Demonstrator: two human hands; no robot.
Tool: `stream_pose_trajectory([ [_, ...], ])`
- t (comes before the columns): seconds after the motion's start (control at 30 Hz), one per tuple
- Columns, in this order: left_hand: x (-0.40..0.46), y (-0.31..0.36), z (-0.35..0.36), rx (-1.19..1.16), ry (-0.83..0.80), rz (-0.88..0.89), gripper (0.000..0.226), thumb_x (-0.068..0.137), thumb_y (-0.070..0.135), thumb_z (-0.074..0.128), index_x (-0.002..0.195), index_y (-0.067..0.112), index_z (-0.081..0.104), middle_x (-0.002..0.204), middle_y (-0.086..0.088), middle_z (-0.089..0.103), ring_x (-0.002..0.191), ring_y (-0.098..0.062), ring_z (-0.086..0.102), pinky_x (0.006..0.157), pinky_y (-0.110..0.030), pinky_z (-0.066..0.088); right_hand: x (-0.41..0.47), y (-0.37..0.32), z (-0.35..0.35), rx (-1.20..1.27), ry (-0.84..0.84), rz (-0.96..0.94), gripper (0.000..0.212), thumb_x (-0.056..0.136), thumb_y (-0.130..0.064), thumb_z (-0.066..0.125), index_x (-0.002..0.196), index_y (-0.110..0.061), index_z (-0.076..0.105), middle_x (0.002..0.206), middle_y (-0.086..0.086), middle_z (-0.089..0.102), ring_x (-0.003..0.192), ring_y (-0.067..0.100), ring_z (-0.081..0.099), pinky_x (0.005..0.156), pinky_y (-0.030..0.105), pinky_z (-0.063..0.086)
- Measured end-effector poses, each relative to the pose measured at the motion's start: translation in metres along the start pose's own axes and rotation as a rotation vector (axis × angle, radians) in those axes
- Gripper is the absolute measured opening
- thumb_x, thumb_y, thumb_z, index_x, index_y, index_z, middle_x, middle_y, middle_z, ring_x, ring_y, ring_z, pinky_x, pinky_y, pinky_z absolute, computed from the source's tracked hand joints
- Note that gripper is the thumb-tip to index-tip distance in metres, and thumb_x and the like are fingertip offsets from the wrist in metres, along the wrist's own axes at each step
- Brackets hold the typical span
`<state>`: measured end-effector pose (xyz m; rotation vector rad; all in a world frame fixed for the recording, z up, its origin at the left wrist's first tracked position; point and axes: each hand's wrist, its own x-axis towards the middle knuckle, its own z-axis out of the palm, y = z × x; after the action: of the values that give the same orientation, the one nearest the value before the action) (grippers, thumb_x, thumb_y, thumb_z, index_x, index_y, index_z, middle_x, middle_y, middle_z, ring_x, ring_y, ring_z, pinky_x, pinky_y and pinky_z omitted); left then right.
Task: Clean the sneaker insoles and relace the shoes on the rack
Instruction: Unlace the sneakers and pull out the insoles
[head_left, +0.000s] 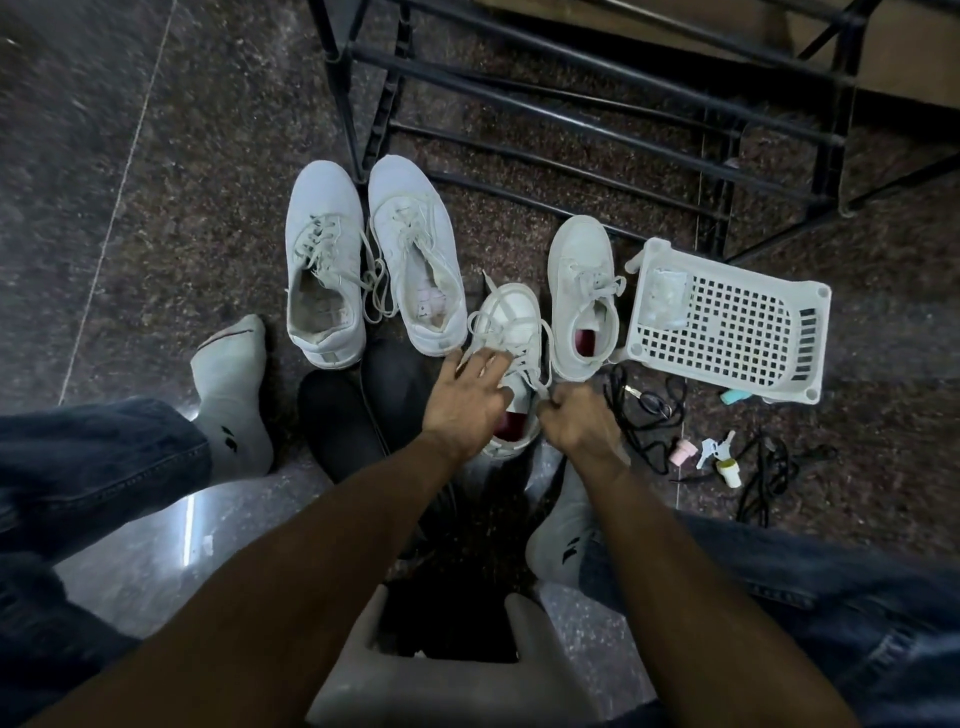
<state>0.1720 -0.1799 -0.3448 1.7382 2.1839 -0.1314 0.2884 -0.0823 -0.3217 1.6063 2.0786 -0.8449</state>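
A small white sneaker (511, 322) with a red insole lies on the floor between my hands. My left hand (470, 400) rests on its laces with fingers spread. My right hand (574, 421) pinches a white lace end (540, 387) at the shoe's right side. Its mate (582, 291), laced and also red inside, stands just to the right. Two larger white sneakers (324, 265) (415, 249) sit side by side to the left, their laces loose.
A black metal shoe rack (571, 114) stands behind the shoes. A white plastic basket (727, 322) lies to the right, with black laces (649, 415), keys and small bottles (722, 462) near it. I sit on a grey stool (447, 675), socked feet on either side.
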Motion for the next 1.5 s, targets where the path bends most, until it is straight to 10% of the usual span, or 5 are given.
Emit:
stream_pose_trajectory([
  [0.23,0.032,0.010,0.006,0.146,-0.176,-0.095,0.036,0.085,0.033,0.064,0.119,0.022,0.063,0.157,-0.008,0.012,0.141,-0.035,0.020,0.114,-0.060,0.014,0.000,-0.009,-0.002,-0.026,-0.002,-0.002,0.012,0.085,-0.025,0.060,0.090,-0.016,0.067,0.106,0.010,0.068,0.100,0.031,0.063,0.072,0.027,0.040],
  [0.4,0.027,-0.011,0.008,0.094,0.054,0.203,0.020,0.073,0.033,0.069,0.086,0.018,0.074,0.139,-0.001,0.045,0.130,-0.027,0.039,0.108,-0.056,0.028,0.006,-0.004,0.002,0.027,-0.006,-0.015,0.020,0.084,-0.036,0.066,0.075,-0.019,0.060,0.097,0.009,0.069,0.095,0.030,0.064,0.070,0.026,0.039],
  [0.6,0.045,-0.030,-0.017,-0.232,-0.088,0.185,0.023,0.094,0.028,0.045,0.099,0.011,0.060,0.108,-0.004,0.057,0.086,-0.028,0.061,0.065,-0.034,0.039,0.001,0.000,0.001,0.002,0.023,-0.034,0.027,0.088,-0.043,0.065,0.088,-0.016,0.068,0.102,0.012,0.069,0.098,0.032,0.064,0.074,0.030,0.044],
  [1.5,0.064,-0.027,-0.015,-0.712,-0.192,-0.184,0.016,0.082,0.026,0.064,0.092,0.025,0.077,0.100,0.004,0.073,0.095,-0.016,0.065,0.079,-0.028,0.051,0.032,-0.055,0.058,0.302,-0.286,0.204,0.037,0.096,-0.016,0.051,0.130,-0.002,0.053,0.134,0.016,0.055,0.123,0.032,0.053,0.097,0.038,0.044],
])
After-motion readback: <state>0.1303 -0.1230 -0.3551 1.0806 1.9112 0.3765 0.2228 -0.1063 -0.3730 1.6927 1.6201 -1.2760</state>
